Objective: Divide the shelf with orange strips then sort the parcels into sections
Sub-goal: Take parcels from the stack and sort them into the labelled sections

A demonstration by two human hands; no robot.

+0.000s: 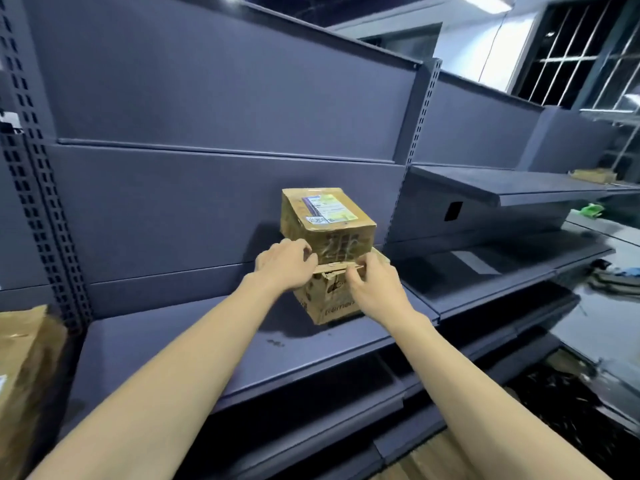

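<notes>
Pinching the torn top rim of a lower brown cardboard box (327, 299), left hand (282, 263) and right hand (372, 285). Taped, labelled cardboard parcel (327, 218) stacked on it, on dark grey metal shelf (194, 344). Likely light, stiff; rim weak, so grip the sidewalls instead.

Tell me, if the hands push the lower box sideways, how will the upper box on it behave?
The upper box likely tips or slides: it sits askew on the lower box. Its glossy tape may make it slippery. The lower box's torn top edge suggests soft cardboard that could buckle under both hands' grip.
</notes>
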